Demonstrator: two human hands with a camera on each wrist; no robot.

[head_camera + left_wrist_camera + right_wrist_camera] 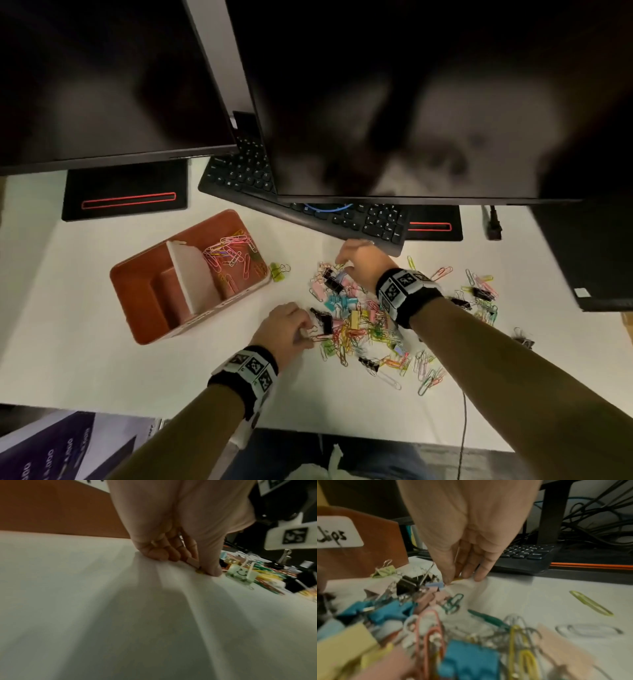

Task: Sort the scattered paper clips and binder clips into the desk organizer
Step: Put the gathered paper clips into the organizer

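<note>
Across the top of the head view we see two dark monitors [411,102], and under the right one a black keyboard [342,222] lies at a slant. Below them the white worktop [102,359] fills the middle of the frame.

Left of centre stands the orange desk organizer [144,294], split by a white divider [191,274]. Its upper right compartment holds a heap of coloured paper clips [233,253]; the other compartments look bare. A yellow-green binder clip [278,271] lies on the worktop just beside the organizer's right wall.

Right of centre, the mixed pile of paper clips and binder clips [356,322] spreads over the worktop, with looser clips trailing toward the right edge and lower right.

Our right hand [363,263] reaches into the upper edge of that pile, near the keyboard. In the right wrist view its fingers [448,574] are drawn close together, thumb and fingertips pinching a small yellow clip [458,579] against the worktop.

Our left hand [284,325] sits at the pile's left edge. In the left wrist view its fingers [159,554] are curled tight to the worktop, thumb and forefinger nipping something small and yellowish [199,572]; we cannot tell just what kind of clip it is.
</note>
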